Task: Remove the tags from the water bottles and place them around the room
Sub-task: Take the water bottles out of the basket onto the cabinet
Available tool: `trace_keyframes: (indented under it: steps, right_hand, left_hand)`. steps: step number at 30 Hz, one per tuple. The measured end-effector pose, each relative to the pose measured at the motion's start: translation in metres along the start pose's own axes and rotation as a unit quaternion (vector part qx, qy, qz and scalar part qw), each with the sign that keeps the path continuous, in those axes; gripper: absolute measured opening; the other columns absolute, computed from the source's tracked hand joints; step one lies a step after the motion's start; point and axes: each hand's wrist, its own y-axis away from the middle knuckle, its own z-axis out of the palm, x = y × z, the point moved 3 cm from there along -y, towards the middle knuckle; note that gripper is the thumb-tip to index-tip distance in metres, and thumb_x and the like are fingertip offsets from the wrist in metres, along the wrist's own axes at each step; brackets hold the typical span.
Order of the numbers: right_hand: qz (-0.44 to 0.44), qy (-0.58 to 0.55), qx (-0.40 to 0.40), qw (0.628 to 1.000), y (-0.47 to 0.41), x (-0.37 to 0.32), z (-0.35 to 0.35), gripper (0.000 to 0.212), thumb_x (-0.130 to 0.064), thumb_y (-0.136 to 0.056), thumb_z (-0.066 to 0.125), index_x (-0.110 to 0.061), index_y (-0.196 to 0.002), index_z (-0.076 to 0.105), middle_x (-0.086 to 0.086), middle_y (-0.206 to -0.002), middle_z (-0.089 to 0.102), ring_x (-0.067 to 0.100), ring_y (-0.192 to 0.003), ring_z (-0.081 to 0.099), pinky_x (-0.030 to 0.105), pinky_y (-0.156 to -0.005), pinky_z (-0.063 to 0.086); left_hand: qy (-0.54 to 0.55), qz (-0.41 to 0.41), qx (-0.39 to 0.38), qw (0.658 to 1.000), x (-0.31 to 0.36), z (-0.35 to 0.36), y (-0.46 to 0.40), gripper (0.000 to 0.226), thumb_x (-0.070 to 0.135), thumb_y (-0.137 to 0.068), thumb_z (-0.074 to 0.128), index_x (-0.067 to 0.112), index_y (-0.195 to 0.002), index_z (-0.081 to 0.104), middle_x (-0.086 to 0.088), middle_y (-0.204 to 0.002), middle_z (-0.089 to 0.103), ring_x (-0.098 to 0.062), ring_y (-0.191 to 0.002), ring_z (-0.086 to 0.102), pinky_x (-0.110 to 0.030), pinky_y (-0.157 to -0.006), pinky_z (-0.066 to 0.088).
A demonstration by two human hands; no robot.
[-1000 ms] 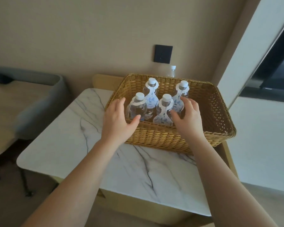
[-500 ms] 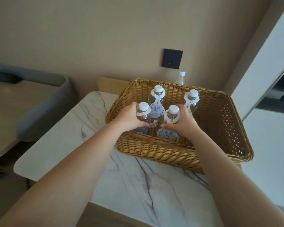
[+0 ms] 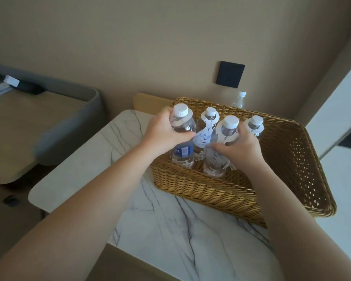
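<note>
A woven wicker basket sits on a white marble table. My left hand grips a clear water bottle with a blue label, a white cap and a white paper tag on its neck, lifted above the basket's left front corner. My right hand grips a second tagged bottle, also raised. Two more tagged bottles stand behind them in the basket, one in the middle and one at the right.
Another bottle stands behind the basket against the beige wall, below a black wall plate. A grey-edged bench or bed lies to the left. A white panel rises at the right.
Both hands closed on the two front bottles and have lifted them up out of the basket. The view has moved closer.
</note>
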Motion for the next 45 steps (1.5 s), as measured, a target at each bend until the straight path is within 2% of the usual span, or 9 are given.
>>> trace_keyframes:
  steps: [3, 6, 8, 13, 17, 24, 32, 40, 45]
  right_hand:
    - [-0.063, -0.043, 0.035, 0.997, -0.003, -0.047, -0.016, 0.055, -0.039, -0.066, 0.082, -0.027, -0.107, 0.047, -0.023, -0.093, 0.053, 0.0, -0.084, 0.057, 0.013, -0.064, 0.044]
    - [-0.1, -0.127, 0.047, 0.986, -0.008, -0.097, -0.026, 0.05, -0.03, -0.071, 0.081, -0.021, -0.111, 0.054, -0.013, -0.098, 0.066, -0.001, -0.089, 0.064, 0.013, -0.07, 0.049]
    - [-0.112, -0.186, 0.026, 0.976, -0.012, -0.127, -0.023, 0.048, -0.022, -0.072, 0.081, -0.016, -0.113, 0.056, -0.005, -0.1, 0.071, 0.003, -0.089, 0.068, 0.02, -0.076, 0.054]
    - [-0.122, -0.25, -0.055, 0.959, -0.017, -0.183, 0.022, 0.042, -0.009, -0.076, 0.077, -0.006, -0.113, 0.058, -0.003, -0.095, 0.071, 0.008, -0.088, 0.069, 0.023, -0.076, 0.055]
    - [-0.124, -0.232, -0.13, 0.956, -0.02, -0.212, 0.091, 0.035, -0.01, -0.075, 0.078, -0.007, -0.106, 0.062, 0.004, -0.096, 0.073, 0.017, -0.089, 0.07, 0.029, -0.079, 0.056]
    - [-0.048, -0.153, -0.184, 0.97, -0.007, -0.206, 0.233, 0.051, -0.024, -0.07, 0.083, -0.015, -0.113, 0.055, 0.0, -0.105, 0.068, 0.019, -0.096, 0.066, 0.036, -0.082, 0.054]
    - [-0.003, -0.094, -0.205, 0.974, 0.01, -0.188, 0.308, 0.062, -0.034, -0.07, 0.082, -0.021, -0.121, 0.051, -0.002, -0.113, 0.065, 0.018, -0.1, 0.063, 0.029, -0.079, 0.051]
    - [0.002, -0.092, -0.246, 0.965, 0.012, -0.19, 0.306, 0.071, -0.032, -0.069, 0.084, -0.021, -0.128, 0.045, -0.001, -0.12, 0.061, 0.02, -0.107, 0.06, 0.035, -0.089, 0.051]
    - [-0.003, -0.138, -0.289, 0.947, 0.018, -0.188, 0.297, 0.076, -0.026, -0.07, 0.084, -0.018, -0.132, 0.042, 0.006, -0.127, 0.058, 0.027, -0.117, 0.056, 0.047, -0.098, 0.048]
  left_hand:
    - [0.048, 0.013, 0.054, 0.997, 0.027, -0.048, -0.006, 0.067, 0.044, -0.06, 0.085, 0.021, -0.116, 0.056, 0.012, -0.108, 0.064, -0.002, -0.095, 0.06, -0.019, -0.072, 0.046]
    - [0.075, 0.014, 0.086, 0.993, 0.043, -0.098, -0.011, 0.066, 0.041, -0.059, 0.085, 0.018, -0.113, 0.058, 0.006, -0.109, 0.067, -0.01, -0.098, 0.065, -0.037, -0.087, 0.055]
    - [0.066, 0.011, 0.113, 0.991, 0.043, -0.129, -0.011, 0.066, 0.041, -0.057, 0.084, 0.016, -0.112, 0.057, 0.003, -0.11, 0.067, -0.013, -0.099, 0.065, -0.041, -0.088, 0.054]
    - [0.034, -0.012, 0.172, 0.984, 0.004, -0.188, 0.001, 0.056, 0.041, -0.06, 0.086, 0.022, -0.104, 0.058, 0.008, -0.102, 0.066, -0.006, -0.091, 0.063, -0.028, -0.076, 0.054]
    - [0.002, -0.051, 0.19, 0.98, -0.052, -0.222, 0.016, 0.059, 0.041, -0.056, 0.087, 0.017, -0.1, 0.057, 0.003, -0.099, 0.066, -0.014, -0.093, 0.063, -0.04, -0.081, 0.055]
    - [-0.025, -0.154, 0.177, 0.972, -0.17, -0.232, 0.048, 0.055, 0.033, -0.058, 0.088, 0.018, -0.096, 0.052, 0.002, -0.095, 0.061, -0.02, -0.091, 0.062, -0.047, -0.082, 0.054]
    - [-0.024, -0.182, 0.214, 0.959, -0.237, -0.225, 0.069, 0.056, 0.041, -0.057, 0.088, 0.021, -0.096, 0.053, 0.008, -0.092, 0.061, -0.011, -0.083, 0.06, -0.026, -0.065, 0.042]
    - [-0.016, -0.154, 0.172, 0.973, -0.24, -0.217, 0.07, 0.065, 0.038, -0.062, 0.088, 0.026, -0.111, 0.046, 0.003, -0.111, 0.058, -0.015, -0.103, 0.059, -0.038, -0.087, 0.054]
    - [-0.012, -0.145, 0.164, 0.976, -0.234, -0.217, 0.071, 0.085, 0.036, -0.063, 0.089, 0.019, -0.132, 0.042, 0.0, -0.129, 0.055, -0.019, -0.12, 0.053, -0.041, -0.101, 0.047]
